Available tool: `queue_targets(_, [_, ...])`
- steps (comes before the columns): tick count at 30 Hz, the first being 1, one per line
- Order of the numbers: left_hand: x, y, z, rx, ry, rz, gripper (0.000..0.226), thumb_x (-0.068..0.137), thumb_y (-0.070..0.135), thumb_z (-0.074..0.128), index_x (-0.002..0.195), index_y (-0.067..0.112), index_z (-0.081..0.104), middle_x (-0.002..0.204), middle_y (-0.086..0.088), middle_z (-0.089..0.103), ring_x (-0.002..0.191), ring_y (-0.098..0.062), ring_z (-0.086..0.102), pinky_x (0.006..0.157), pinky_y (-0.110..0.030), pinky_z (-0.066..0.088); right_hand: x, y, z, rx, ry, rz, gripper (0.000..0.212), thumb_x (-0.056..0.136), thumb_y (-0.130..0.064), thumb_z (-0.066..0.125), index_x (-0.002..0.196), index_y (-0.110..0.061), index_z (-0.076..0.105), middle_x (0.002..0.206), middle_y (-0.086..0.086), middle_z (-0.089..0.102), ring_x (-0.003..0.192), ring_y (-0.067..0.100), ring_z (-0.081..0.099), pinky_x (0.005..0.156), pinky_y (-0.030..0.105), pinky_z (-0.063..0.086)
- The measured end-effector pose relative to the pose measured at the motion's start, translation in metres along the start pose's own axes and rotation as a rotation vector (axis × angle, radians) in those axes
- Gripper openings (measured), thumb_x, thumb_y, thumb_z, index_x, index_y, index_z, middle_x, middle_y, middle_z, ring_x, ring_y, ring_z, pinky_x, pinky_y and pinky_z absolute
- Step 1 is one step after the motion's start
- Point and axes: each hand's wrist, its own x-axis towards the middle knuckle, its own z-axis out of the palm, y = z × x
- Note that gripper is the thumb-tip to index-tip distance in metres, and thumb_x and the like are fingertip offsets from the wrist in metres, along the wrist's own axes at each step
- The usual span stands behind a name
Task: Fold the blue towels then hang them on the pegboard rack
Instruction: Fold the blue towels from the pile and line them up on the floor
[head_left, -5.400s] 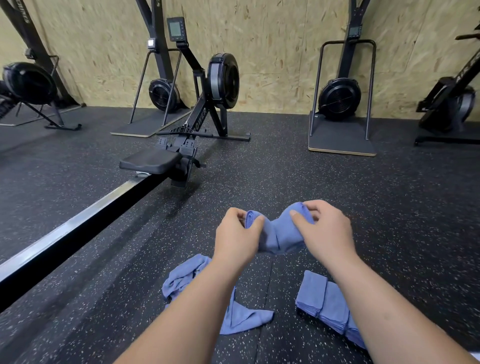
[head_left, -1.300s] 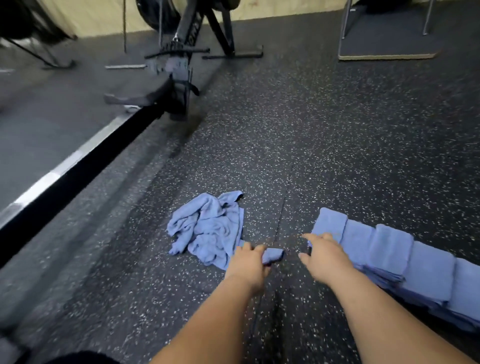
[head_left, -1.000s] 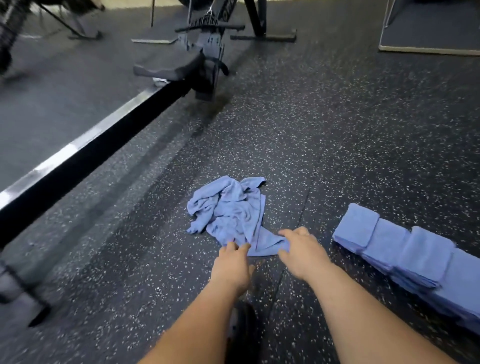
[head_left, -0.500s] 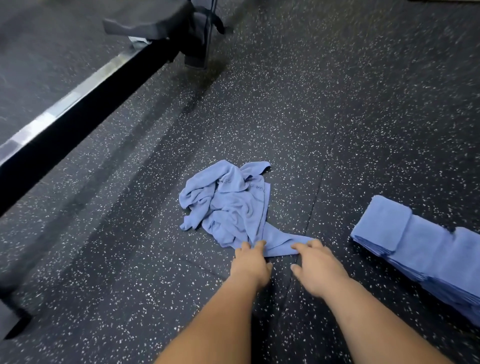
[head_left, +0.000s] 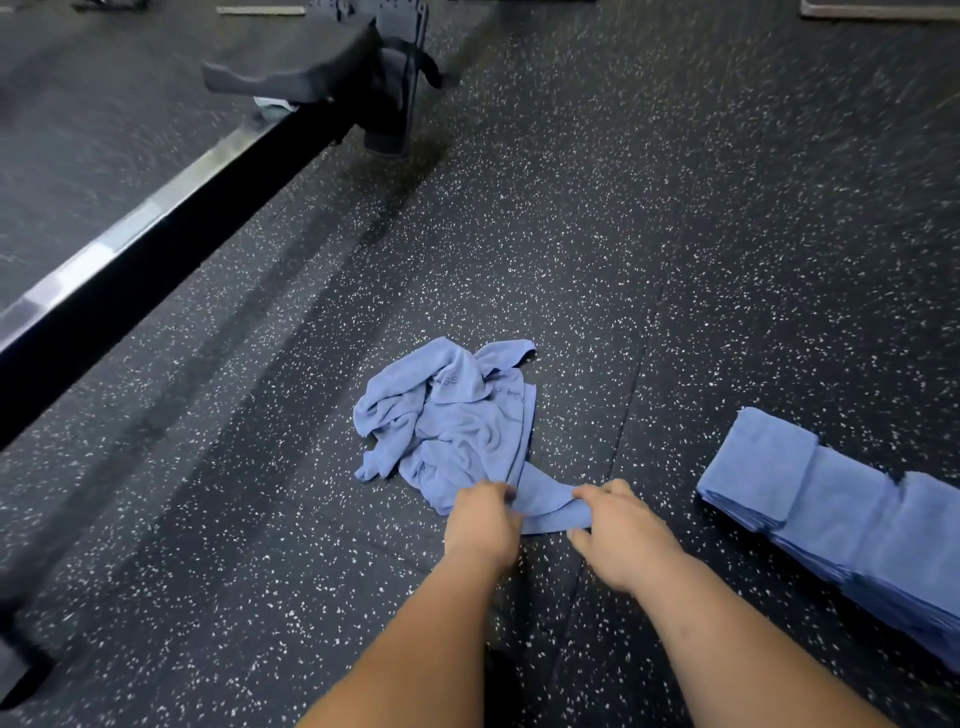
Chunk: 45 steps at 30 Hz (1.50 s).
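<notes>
- Upper left of the frame: the rowing machine rail (head_left: 130, 260) runs diagonally toward the left edge, with its seat (head_left: 291, 73) at the top. Both are well apart from the cloth, so a snag looks unlikely unless the towel is shaken out wide.
- Centre: the crumpled blue towel (head_left: 452, 415) lies heaped on the speckled rubber floor (head_left: 675, 208). I cannot tell if it is one towel or two tangled together. If two, lifting the near edge would probably drag the second along.
- Lower centre: the left hand (head_left: 483, 525) grips the heap's near edge, fingers curled into the cloth. Catching a bunched layer instead of a true corner would give a crooked fold.
- Just right of it: the right hand (head_left: 618, 530) pinches the flat corner flap. The hands are close together but not touching, and so narrow a hold may let the cloth sag.
- Right edge: the folded blue towels (head_left: 831, 514) lie in an overlapping row, which a careless sweep of the right arm could topple. No pegboard rack is in view.
</notes>
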Motion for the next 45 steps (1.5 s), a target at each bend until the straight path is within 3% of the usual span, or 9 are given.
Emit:
queue_targets(7, [-0.033,0.024,-0.052,-0.220,0.166,-0.009,0.004,0.094,0.026,0.075,0.094,0.030,0.073,0.085,0.009,0.074,0.083,-0.012,0.070,0.075,-0.026,0.054,-0.035,-0.010,-0.035,-0.008,0.057,-0.008,0.053,0.105,-0.041,0.056,0.155,-0.033,0.043,0.149,0.004,0.041,0.123,0.028,0.060,0.100,0.043,0.053])
queue_targets(10, [-0.051,0.032,-0.077,-0.262,0.244,0.042,0.019,0.095,0.018,0.069,0.084,0.032,0.065,0.085,0.011,0.074,0.081,-0.014,0.071,0.079,-0.032,0.059,-0.059,-0.017,-0.051,-0.027,0.079,-0.037,0.053,0.104,-0.043,0.057,0.154,-0.033,0.045,0.149,0.005,0.044,0.125,0.030,0.059,0.104,0.042,0.051])
queue_targets(16, [-0.097,0.053,-0.138,-0.422,0.359,0.150,0.015,0.100,0.015,0.062,0.106,0.028,0.067,0.094,0.015,0.072,0.080,-0.007,0.065,0.068,-0.024,0.045,-0.109,-0.041,-0.090,0.056,0.192,-0.150,0.050,0.103,-0.042,0.062,0.151,-0.035,0.050,0.141,-0.001,0.060,0.120,0.024,0.062,0.101,0.040,0.052])
queue_targets(21, [-0.146,0.078,-0.200,-0.521,0.420,0.288,0.023,0.098,0.008,0.064,0.112,0.027,0.067,0.099,0.010,0.068,0.082,-0.007,0.064,0.062,-0.013,0.042,-0.159,-0.063,-0.127,0.118,0.337,-0.253,0.045,0.102,-0.040,0.064,0.146,-0.039,0.056,0.128,-0.013,0.067,0.102,0.015,0.064,0.086,0.032,0.049])
queue_targets(24, [-0.177,0.095,-0.234,-0.508,0.434,0.428,0.026,0.093,0.012,0.069,0.112,0.031,0.067,0.097,0.014,0.067,0.085,-0.007,0.065,0.073,-0.025,0.052,-0.195,-0.075,-0.146,0.180,0.438,-0.329,0.043,0.100,-0.040,0.066,0.141,-0.047,0.056,0.121,-0.018,0.067,0.098,0.013,0.065,0.089,0.035,0.052])
queue_targets(28, [-0.216,0.113,-0.262,-0.520,0.329,0.630,0.025,0.087,0.013,0.076,0.105,0.031,0.069,0.087,0.009,0.073,0.074,-0.007,0.067,0.081,-0.029,0.057,-0.246,-0.086,-0.169,0.314,0.573,-0.455,0.050,0.096,-0.037,0.074,0.140,-0.051,0.056,0.113,-0.024,0.069,0.096,0.005,0.068,0.094,0.033,0.055])
queue_targets(32, [-0.249,0.122,-0.270,-0.618,0.250,0.752,0.021,0.084,0.014,0.080,0.100,0.025,0.071,0.088,0.003,0.079,0.080,-0.018,0.075,0.084,-0.039,0.062,-0.290,-0.086,-0.179,0.363,0.662,-0.537,0.040,0.091,-0.031,0.081,0.126,-0.045,0.068,0.104,-0.025,0.073,0.091,-0.012,0.066,0.084,0.012,0.049])
queue_targets(37, [-0.278,0.123,-0.269,-0.735,0.143,0.814,0.020,0.087,0.006,0.086,0.097,0.013,0.070,0.081,-0.003,0.074,0.076,-0.012,0.067,0.074,-0.029,0.055,-0.314,-0.078,-0.178,0.348,0.705,-0.527,0.017,0.090,-0.029,0.083,0.098,-0.041,0.076,0.089,-0.024,0.076,0.084,-0.002,0.071,0.085,0.032,0.059])
queue_targets(45, [-0.269,0.140,-0.255,-0.527,0.087,0.788,0.015,0.082,0.030,0.082,0.091,0.027,0.070,0.075,0.013,0.067,0.069,-0.010,0.059,0.071,-0.037,0.052,-0.332,-0.055,-0.191,0.280,0.846,-0.404,0.011,0.098,-0.032,0.068,0.093,-0.041,0.074,0.077,-0.014,0.071,0.074,0.004,0.063,0.070,0.031,0.051])
